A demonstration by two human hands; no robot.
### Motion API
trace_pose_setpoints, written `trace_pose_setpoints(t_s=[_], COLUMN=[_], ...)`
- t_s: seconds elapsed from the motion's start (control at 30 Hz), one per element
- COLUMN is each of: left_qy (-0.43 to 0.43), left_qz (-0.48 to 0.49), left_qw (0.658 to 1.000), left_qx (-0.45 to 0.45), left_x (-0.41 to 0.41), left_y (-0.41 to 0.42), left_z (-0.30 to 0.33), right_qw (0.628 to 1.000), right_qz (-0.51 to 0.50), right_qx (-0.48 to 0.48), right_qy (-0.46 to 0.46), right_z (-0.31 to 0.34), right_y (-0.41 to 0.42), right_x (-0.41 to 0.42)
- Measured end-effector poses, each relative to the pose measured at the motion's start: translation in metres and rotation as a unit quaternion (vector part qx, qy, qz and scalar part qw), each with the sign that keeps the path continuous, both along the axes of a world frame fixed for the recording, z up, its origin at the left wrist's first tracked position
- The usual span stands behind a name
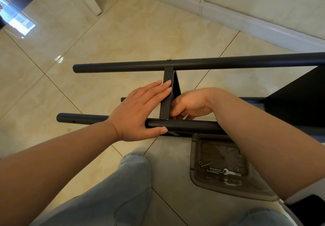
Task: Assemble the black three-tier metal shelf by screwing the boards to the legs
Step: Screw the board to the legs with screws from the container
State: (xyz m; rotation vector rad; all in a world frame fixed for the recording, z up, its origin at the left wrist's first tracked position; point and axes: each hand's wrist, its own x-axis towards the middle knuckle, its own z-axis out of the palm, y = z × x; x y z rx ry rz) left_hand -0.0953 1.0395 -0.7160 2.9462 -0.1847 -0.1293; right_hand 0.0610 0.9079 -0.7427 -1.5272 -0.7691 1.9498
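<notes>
A: Item 1, black shelf frame, lying on its side on the tiled floor at mid-frame. Near leg (184,126) runs across the lower middle, far leg (193,63) across the upper middle, and a board (166,99) stands edge-on between them.

B: Hands?

A: Left hand (139,113): fingers straight and flat against the board's edge, thumb lying on the near leg beside a screw head (163,127). Right hand (190,106): fingers curled behind the board where it meets the near leg; whether they pinch anything, I cannot tell.

B: Handling?

A: Judged: stiff steel tube and sheet, no give, moderately heavy as a whole. The painted tubes are smooth and round, so they would likely roll or slip under a loose grasp. Take hold around a leg close to a joint, or brace flat on the board; its edges may be sharp.

B: Item 2?

A: Clear tray (197,176), lower right of the frame, holding spare screws (213,170) and a small wrench (232,173).
</notes>
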Motion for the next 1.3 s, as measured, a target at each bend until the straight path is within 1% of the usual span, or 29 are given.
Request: trace_pose_setpoints(t_s=[0.07, 0.23, 0.37, 0.6, 0.77, 0.93, 1.1, 1.3], left_qy=[0.0, -0.006, -0.003, 0.002, 0.001, 0.001, -0.002, -0.004], left_qz=[-0.002, -0.015, -0.017, -0.013, -0.012, -0.013, -0.013, -0.014], left_qw=[1.0, 0.999, 0.999, 0.999, 0.999, 0.999, 0.999, 0.999], left_qx=[0.004, 0.031, 0.043, 0.042, 0.04, 0.04, 0.035, 0.035], left_x=[-0.0002, -0.0003, -0.0002, -0.0002, 0.0003, 0.0001, 0.0004, 0.0], left_y=[0.0003, -0.001, 0.0001, -0.0001, -0.0006, -0.0003, -0.0011, -0.0005], left_z=[0.0001, 0.0, 0.0007, -0.0003, 0.0001, -0.0002, 0.0003, 0.0001], right_qw=[1.0, 1.0, 1.0, 1.0, 1.0, 1.0, 1.0, 1.0], right_qz=[-0.003, -0.001, -0.004, 0.005, 0.007, 0.003, 0.001, 0.001], right_qx=[0.005, -0.008, 0.005, 0.007, 0.015, -0.002, 0.005, -0.001], right_qy=[0.006, -0.016, 0.006, -0.013, 0.005, -0.018, 0.002, -0.006], right_z=[0.0, -0.0017, -0.0004, -0.0013, 0.0016, -0.0014, 0.0005, -0.0025], right_y=[-0.0002, 0.001, 0.0002, 0.0004, -0.0006, 0.0012, 0.0003, 0.0015], right_x=[-0.0002, -0.0012, 0.0, -0.0006, 0.0009, -0.0003, 0.0011, 0.0001])
